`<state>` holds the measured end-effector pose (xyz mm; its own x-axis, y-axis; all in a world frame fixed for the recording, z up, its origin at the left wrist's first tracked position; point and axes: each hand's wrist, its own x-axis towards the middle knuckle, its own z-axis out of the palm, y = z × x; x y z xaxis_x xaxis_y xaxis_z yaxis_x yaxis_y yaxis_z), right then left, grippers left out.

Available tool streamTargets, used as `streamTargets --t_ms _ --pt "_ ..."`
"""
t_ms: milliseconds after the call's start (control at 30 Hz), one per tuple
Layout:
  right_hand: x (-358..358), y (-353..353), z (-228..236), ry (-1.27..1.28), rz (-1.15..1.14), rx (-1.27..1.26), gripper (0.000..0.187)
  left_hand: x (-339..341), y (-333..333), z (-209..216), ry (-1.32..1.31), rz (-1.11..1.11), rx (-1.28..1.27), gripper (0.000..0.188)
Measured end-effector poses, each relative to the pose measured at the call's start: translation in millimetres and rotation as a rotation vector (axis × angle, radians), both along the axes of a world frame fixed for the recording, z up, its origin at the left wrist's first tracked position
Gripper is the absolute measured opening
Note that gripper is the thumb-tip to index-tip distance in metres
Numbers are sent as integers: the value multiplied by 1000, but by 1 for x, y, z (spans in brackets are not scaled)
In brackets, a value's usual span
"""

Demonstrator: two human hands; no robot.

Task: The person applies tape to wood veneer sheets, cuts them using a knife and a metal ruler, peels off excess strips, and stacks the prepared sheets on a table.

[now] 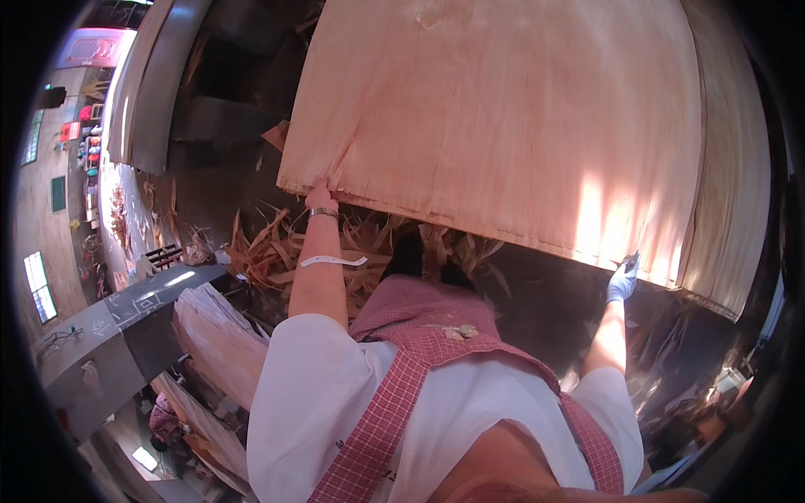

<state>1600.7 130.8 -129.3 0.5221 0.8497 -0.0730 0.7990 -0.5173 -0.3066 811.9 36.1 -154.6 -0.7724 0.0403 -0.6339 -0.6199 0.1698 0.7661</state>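
Observation:
A wide stack of thin wood veneer sheets (503, 117) fills the space in front of me, its near edge slightly ragged. My left hand (321, 198), bare with a band at the wrist, pinches the top veneer sheet near the stack's near left corner, where the sheet creases under the pull. Close to the near right corner is my right hand (622, 283) in a pale glove. Its fingers are closed round a small dark pointed tool (633, 260), whose tip lies against the veneer edge; its exact kind is too small to tell.
Torn veneer strips (268, 251) litter the floor below the stack's left side. Another veneer pile (729, 168) adjoins on the right. A grey bench (126, 314) and leaning veneer sheets (222, 344) stand to my left. A person (163, 415) is farther off at lower left.

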Motion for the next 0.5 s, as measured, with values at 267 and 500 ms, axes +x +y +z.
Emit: streamTargets --t_ms 267,500 --pt "-9 -27 14 15 63 5 56 -2 13 -1 69 -57 -145 37" --pt "-26 -13 24 43 -13 -160 61 -39 -28 -3 -174 -533 30 45"
